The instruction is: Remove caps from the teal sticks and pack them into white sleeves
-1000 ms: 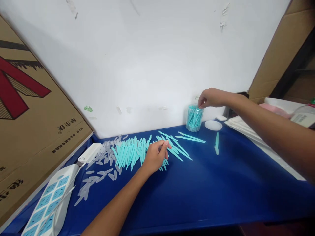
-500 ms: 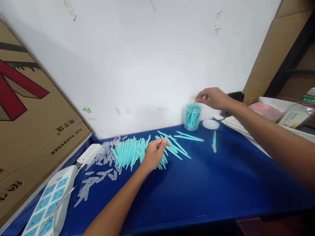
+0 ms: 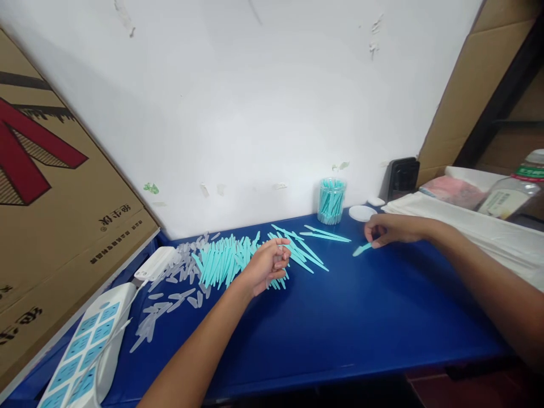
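My right hand (image 3: 389, 229) pinches one turquoise eyebrow razor (image 3: 362, 249) by its end, just above the right part of the table. To the left, my left hand (image 3: 268, 265) is curled over the edge of a pile of turquoise eyebrow razors (image 3: 225, 262); whatever its bent fingers hold, if anything, cannot be made out. Several more razors (image 3: 327, 233) lie loose between the hands. A clear round tub (image 3: 331, 203) packed with upright razors stands against the wall, its white lid (image 3: 362, 213) flat beside it.
Translucent blade caps (image 3: 182, 266) lie scattered left of the pile. A white charger-like block (image 3: 155, 262) and a power strip (image 3: 87, 345) border the blue table (image 3: 306, 334). A large carton (image 3: 63, 215) leans at left; white trays (image 3: 459, 221) and a bottle (image 3: 512, 192) occupy the right.
My right hand has moved from above the tub down and right, and now grips the single razor that lay on the table. My left hand stays by the pile, its fingers repositioned.
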Demonstrator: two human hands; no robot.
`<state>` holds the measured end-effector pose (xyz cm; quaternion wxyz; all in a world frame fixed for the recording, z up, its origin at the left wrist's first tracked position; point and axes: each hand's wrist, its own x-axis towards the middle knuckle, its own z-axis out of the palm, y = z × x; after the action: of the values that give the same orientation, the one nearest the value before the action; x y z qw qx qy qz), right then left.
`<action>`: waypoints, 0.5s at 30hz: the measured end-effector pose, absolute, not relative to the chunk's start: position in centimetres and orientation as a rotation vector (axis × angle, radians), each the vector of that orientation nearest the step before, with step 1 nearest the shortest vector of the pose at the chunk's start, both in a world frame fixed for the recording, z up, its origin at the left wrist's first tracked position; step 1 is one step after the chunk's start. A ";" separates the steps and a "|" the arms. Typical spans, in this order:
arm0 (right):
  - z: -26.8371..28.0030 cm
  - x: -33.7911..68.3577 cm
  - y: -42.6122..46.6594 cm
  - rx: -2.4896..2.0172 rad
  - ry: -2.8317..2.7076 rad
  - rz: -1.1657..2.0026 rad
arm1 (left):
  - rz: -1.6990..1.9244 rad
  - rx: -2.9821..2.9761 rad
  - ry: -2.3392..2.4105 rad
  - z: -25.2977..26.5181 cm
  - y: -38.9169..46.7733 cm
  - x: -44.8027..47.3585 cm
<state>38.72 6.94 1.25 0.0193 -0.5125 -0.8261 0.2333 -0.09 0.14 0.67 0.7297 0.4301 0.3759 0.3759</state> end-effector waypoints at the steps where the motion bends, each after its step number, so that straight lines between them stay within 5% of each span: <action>1: 1.3 38.7 6.8 -1.579 -2.562 0.761 | 0.815 0.974 0.854 0.7 0.1 -0.1; 9: 4.9 37.9 6.0 -1.370 -2.272 1.009 | 0.732 1.156 0.968 0.0 0.2 -0.2; 15: 10.5 37.9 9.1 -1.560 -1.955 0.237 | 0.773 1.163 0.916 0.0 0.2 -0.2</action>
<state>37.92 9.07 10.54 0.3092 -0.5904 -0.7401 0.0899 -0.16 0.20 -0.04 0.6712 0.5162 0.4064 0.3433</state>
